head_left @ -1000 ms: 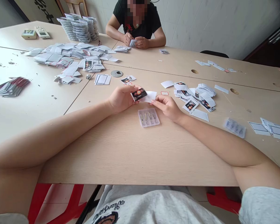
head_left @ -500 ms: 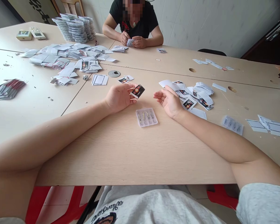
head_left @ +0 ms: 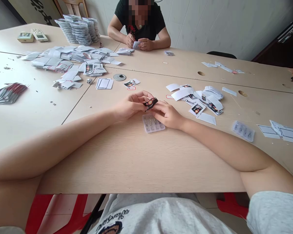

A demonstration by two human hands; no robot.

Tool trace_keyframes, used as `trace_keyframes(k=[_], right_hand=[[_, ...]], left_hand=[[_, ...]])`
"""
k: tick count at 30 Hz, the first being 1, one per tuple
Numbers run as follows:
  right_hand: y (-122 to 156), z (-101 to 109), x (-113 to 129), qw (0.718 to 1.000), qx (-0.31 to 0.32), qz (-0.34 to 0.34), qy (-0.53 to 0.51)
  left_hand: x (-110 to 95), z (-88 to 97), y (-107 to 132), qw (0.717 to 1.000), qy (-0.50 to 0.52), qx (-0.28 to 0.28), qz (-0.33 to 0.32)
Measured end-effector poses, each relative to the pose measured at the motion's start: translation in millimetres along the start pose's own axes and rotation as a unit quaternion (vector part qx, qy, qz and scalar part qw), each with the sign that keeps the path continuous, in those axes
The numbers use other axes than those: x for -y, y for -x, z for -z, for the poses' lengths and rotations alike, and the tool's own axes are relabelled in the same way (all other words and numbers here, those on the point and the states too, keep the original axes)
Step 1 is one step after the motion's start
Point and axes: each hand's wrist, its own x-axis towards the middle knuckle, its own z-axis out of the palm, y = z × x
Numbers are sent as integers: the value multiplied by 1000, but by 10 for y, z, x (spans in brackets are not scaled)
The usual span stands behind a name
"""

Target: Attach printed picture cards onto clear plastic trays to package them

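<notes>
Both hands meet around a small black printed label (head_left: 150,103) with a red and orange picture, which looks bent between them. My left hand (head_left: 133,105) is closed on its left side. My right hand (head_left: 169,113) pinches its right end with fingers and thumb. Just below, on the table, lies a clear plastic case (head_left: 153,126) holding several fishing lures with hooks, side by side; my right fingers cover its upper right corner in this view. Right of my hands is a loose pile of similar printed labels (head_left: 197,108) and white slips.
A large heap of white cards (head_left: 61,58) spreads at the left, with stacked cases (head_left: 81,31) behind it. A round metal disc (head_left: 119,77) lies beyond my left hand. Another clear case (head_left: 243,130) sits to the right. Opposite, a person (head_left: 140,26) handles a small case.
My right hand has moved left from beside the pile and taken hold of the label. The label, earlier held flat by my left hand alone, is now bent between both hands.
</notes>
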Motion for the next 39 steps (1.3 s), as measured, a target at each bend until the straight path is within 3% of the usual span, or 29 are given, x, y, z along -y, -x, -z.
trace_keyframes(k=[5,10,18,22,28,33,39], right_hand=[[3,0,-26,1000,1,4,-11],[5,-12,-60,1000,4,25,8],[8,-24,-71,998,3,66,-5],[0,-1,-55,996,-8,81,-20],[8,34,-50,997,39,57,-24],[24,44,-39,995,37,42,-82],[-4,62,-3,984,69,-1,-162]], left_hand=[[-45,43,-8,1000,-8,-1,-17],[-56,-69,41,993,-119,-20,-7],[-64,-149,72,952,-301,-58,-4],[-83,-143,55,939,-330,-96,15],[-59,-114,68,911,-382,-154,6],[-18,-61,71,887,-437,-147,-19],[6,17,10,905,-407,-120,-27]])
